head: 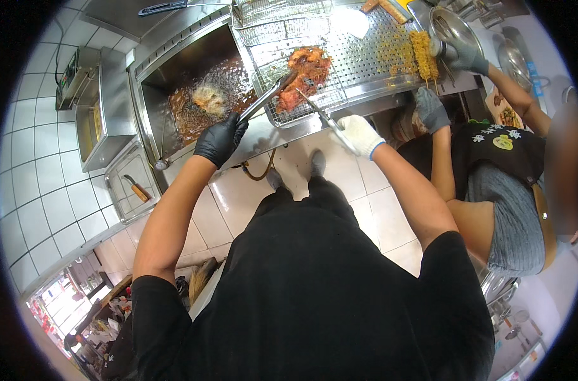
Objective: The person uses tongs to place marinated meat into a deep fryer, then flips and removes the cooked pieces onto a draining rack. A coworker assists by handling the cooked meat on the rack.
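Observation:
My left hand (218, 139), in a black glove, grips metal tongs (263, 101). Their dark tips rest against a large piece of reddish-brown fried meat (309, 71) on a wire rack (337, 94). In a white knit glove, my right hand (363, 135) holds metal scissors (323, 114). The scissor blades point at the meat's lower part; whether they cut into it I cannot tell. To the left, a battered piece (209, 99) fries in bubbling oil (184, 126) inside a steel deep fryer (186, 45).
At right, a co-worker's grey-gloved hands (432, 110) handle crumb-coated skewers (423, 55) over a perforated steel counter (365, 57). Wire baskets (284, 28) stand behind the rack. A wooden-handled knife (137, 189) lies on a tray (120, 207) at left. A hose (260, 177) hangs below the counter.

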A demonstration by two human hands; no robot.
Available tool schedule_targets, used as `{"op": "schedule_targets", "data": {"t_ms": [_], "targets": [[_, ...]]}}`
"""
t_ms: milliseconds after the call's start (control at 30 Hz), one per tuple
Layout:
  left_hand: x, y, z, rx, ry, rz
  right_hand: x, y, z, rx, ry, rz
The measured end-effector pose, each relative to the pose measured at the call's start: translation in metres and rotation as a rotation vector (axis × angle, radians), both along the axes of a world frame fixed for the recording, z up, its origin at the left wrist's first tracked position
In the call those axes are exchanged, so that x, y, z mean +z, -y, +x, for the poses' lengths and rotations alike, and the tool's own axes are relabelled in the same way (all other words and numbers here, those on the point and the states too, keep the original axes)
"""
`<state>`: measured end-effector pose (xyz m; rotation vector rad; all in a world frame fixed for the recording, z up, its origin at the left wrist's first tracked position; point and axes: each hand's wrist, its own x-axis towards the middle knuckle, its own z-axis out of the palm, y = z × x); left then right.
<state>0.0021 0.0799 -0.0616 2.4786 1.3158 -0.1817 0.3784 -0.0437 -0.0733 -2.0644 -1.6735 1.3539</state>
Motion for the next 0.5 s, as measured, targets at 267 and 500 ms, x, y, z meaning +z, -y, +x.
{"op": "schedule_targets", "data": {"t_ms": [267,500], "targets": [[-0.003,0.002,-0.010,0.015,0.102,0.029,-0.002,0.014,0.003,-0.038,-0.042,0.005],[0.025,0.030,-0.017,0.049,0.189,0.052,-0.015,0.039,0.009,-0.148,-0.197,0.020]]}}
